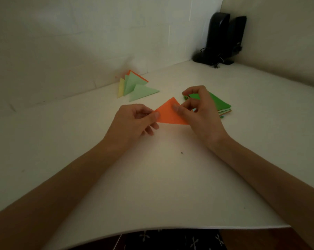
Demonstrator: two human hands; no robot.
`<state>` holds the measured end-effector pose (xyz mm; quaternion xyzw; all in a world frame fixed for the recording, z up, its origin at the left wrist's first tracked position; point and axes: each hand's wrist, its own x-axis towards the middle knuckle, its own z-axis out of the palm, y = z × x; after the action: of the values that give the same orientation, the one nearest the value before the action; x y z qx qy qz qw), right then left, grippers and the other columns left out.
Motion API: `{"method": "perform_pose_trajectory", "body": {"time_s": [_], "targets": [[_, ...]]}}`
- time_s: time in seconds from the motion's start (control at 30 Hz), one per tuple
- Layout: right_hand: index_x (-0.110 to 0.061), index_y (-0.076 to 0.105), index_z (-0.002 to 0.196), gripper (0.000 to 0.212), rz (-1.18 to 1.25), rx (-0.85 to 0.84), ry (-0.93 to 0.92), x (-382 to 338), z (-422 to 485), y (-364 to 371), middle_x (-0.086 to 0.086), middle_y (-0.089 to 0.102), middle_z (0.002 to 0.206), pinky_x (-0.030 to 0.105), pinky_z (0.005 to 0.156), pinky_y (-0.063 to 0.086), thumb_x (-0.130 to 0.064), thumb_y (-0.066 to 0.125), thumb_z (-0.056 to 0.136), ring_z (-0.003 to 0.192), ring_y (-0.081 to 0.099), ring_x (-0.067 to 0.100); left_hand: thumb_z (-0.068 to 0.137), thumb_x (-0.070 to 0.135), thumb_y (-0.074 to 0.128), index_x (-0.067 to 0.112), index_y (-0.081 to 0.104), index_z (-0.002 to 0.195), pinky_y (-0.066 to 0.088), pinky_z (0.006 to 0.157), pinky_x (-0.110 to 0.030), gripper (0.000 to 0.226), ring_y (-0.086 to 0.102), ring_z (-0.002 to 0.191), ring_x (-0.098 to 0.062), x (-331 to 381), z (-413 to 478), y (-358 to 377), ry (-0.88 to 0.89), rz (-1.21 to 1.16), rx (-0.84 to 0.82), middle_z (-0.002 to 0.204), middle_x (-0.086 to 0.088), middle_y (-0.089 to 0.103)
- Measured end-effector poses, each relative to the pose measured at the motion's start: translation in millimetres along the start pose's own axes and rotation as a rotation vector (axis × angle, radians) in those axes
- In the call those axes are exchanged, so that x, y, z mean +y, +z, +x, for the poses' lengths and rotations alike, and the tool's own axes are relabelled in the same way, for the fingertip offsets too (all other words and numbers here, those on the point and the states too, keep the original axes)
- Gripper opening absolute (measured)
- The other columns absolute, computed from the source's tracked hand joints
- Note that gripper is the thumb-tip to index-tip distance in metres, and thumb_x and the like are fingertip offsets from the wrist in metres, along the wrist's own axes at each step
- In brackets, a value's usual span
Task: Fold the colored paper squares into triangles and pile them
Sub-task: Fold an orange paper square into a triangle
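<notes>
An orange paper (167, 113), folded into a triangle, is held just above the white table (170, 177). My left hand (134, 121) pinches its left corner between thumb and fingers. My right hand (199, 109) pinches its right side, thumb on top. Behind the right hand lies a stack of unfolded paper squares (219, 103) with a bright green sheet on top. Farther back left sits a pile of folded triangles (134, 86), light green, yellow and orange.
Two black speakers (222, 37) with cables stand in the back right corner against the wall. The table's near edge (170, 229) curves across the bottom, with patterned dark cloth below it.
</notes>
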<state>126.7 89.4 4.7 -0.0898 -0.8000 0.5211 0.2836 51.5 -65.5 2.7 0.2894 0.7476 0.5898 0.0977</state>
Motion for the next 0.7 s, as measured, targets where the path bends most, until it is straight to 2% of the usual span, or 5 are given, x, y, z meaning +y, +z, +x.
{"method": "perform_pose_trajectory", "body": {"time_s": [0.13,0.27,0.33,0.47,0.7], "targets": [[-0.015,0.052,0.103,0.025,0.072,-0.005,0.095,-4.7,1.7,-3.2,-0.005,0.056,0.063,0.013,0.054,0.037,-0.022,0.067,0.085,0.056,0.049,0.001,0.09,0.015,0.061,0.014,0.061,0.076,0.036,0.044,-0.012,0.013,0.051,0.043,-0.003,1.8,-3.0,4.3,0.04,-0.001,0.051,0.057,0.008,0.067],[-0.013,0.06,0.077,0.015,0.506,-0.24,0.294,-7.6,1.9,-5.7,-0.002,0.061,0.061,0.021,0.052,0.035,-0.027,0.066,0.076,0.056,0.048,0.009,0.094,0.015,0.054,0.009,0.057,0.084,0.039,0.046,-0.015,0.012,0.056,0.048,-0.005,9.0,-7.4,8.5,0.043,-0.186,0.092,0.062,0.006,0.069],[-0.011,0.062,0.073,0.009,0.485,-0.287,0.272,-5.6,-1.2,-0.5,0.001,0.06,0.061,0.021,0.052,0.035,-0.017,0.066,0.079,0.056,0.046,0.011,0.094,0.015,0.053,0.007,0.056,0.086,0.04,0.046,-0.016,0.013,0.057,0.05,-0.007,10.0,-10.7,11.5,0.06,-0.17,0.048,0.061,0.004,0.068],[-0.009,0.065,0.065,0.017,0.359,-0.227,0.247,-5.4,1.9,-2.1,0.001,0.061,0.058,0.02,0.05,0.037,-0.012,0.068,0.081,0.054,0.047,0.011,0.093,0.014,0.054,0.01,0.055,0.08,0.04,0.047,-0.016,0.014,0.056,0.048,-0.005,7.9,-8.3,10.7,0.057,-0.117,0.018,0.055,0.005,0.065],[-0.008,0.068,0.069,0.013,0.392,-0.046,0.287,-0.1,13.2,-19.5,0.0,0.065,0.06,0.021,0.053,0.037,-0.014,0.069,0.081,0.053,0.047,0.008,0.093,0.012,0.055,0.01,0.058,0.075,0.039,0.046,-0.015,0.018,0.052,0.045,-0.004,1.8,-0.8,1.1,0.032,-0.095,0.071,0.053,0.006,0.064]]}}
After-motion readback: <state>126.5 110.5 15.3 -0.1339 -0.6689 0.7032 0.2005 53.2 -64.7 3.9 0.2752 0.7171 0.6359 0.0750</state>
